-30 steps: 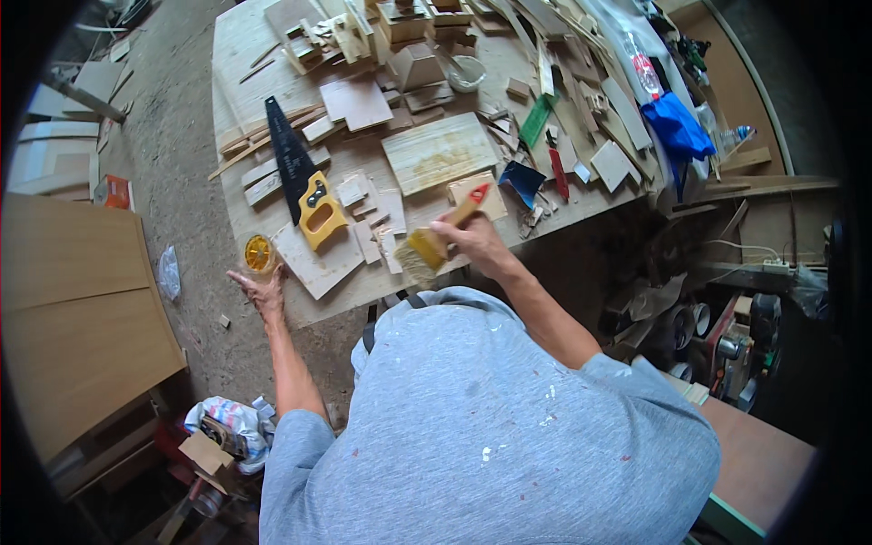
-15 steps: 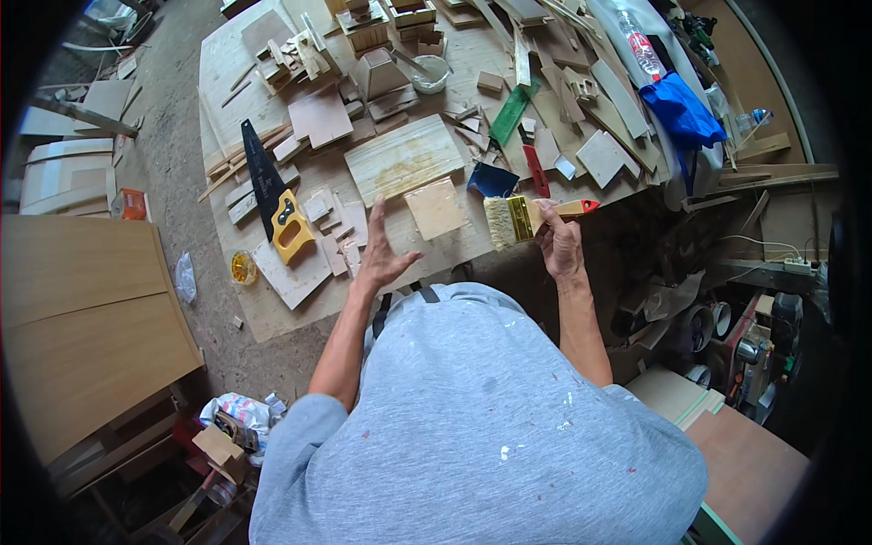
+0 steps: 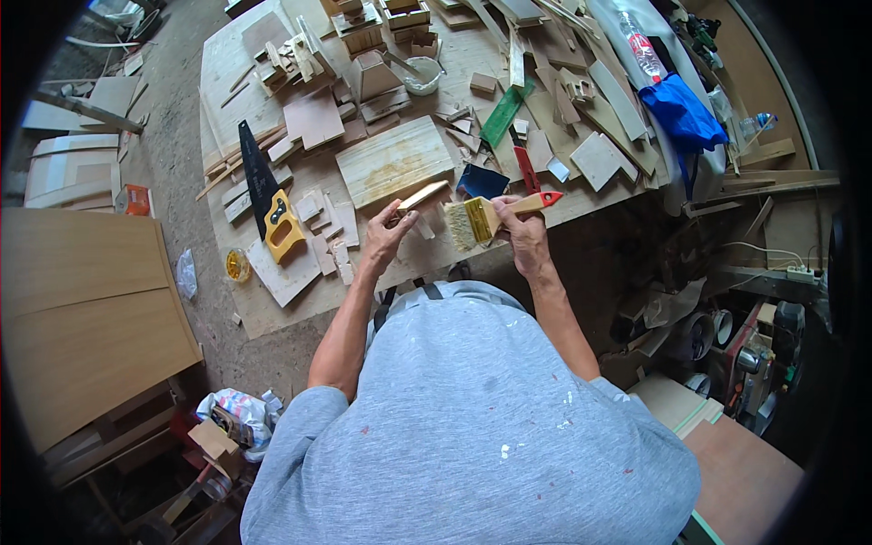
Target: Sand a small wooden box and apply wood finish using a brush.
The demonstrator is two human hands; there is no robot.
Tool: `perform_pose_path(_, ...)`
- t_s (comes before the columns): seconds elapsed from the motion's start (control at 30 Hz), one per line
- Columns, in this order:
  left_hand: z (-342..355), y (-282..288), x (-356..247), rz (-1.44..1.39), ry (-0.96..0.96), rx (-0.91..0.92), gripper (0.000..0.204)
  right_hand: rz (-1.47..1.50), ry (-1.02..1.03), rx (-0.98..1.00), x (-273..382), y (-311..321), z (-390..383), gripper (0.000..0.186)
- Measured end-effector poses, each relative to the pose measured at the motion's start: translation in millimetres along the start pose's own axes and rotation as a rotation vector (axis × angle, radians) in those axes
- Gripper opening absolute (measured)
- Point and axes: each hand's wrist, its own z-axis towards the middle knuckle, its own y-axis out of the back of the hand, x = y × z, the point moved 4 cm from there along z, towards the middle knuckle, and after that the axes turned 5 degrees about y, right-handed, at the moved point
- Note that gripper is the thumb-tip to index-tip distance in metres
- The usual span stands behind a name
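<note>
Between the fingers and thumb of my left hand (image 3: pixel 386 238) is a small square wooden board (image 3: pixel 423 194), tipped up so that mostly its edge shows. My right hand (image 3: pixel 525 238) grips a wide paintbrush (image 3: pixel 479 221) by its wooden handle, which ends in a red tip. Its pale bristles point left, close to the small board. Just beyond my left hand a larger wooden panel (image 3: pixel 395 162) with yellowish stains lies on the worktable (image 3: pixel 304 313). A dark blue piece (image 3: pixel 483 181) lies just past the brush.
A handsaw (image 3: pixel 272 204) with a yellow handle lies left among wood offcuts. Near the left corner stands a small tub of amber liquid (image 3: pixel 238 265). Farther back are a white pot (image 3: pixel 423 76), a green strip (image 3: pixel 505 113) and a red-handled tool (image 3: pixel 527 171). A blue bag (image 3: pixel 683 113) hangs right.
My left hand has closed on the small wooden board and lifted it off the table, tilting it. My right hand has brought the paintbrush leftward, toward the board.
</note>
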Motion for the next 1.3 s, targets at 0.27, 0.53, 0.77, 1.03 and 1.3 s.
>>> perform_pose_path(0.27, -1.8, 2.8, 2.3, -0.138, 0.118, 0.038, 0.072, -0.420, 0.506, 0.425, 16.7, -57.9, 22.0, 0.023)
perform_pose_path(0.53, -4.7, 1.6, -27.0, 0.137, -0.037, 0.092, 0.079, -0.737, 0.833, 0.565, 22.8, -87.0, 11.6, 0.023)
perform_pose_path(0.77, 8.7, 8.4, -1.4, 0.165, 0.003, 0.093, 0.097, -0.767, 0.827, 0.506, 15.9, -58.9, 21.2, 0.021)
perform_pose_path(1.03, 9.9, 8.1, -6.9, 0.268, 0.015, 0.077, 0.099, -0.846, 0.964, 0.532, 29.9, -86.7, 1.1, 0.022)
perform_pose_path(1.3, 4.1, 5.3, -23.7, 0.165, 0.025, 0.112, 0.100, -1.077, 0.962, 0.370, 22.5, -52.3, 17.5, 0.023)
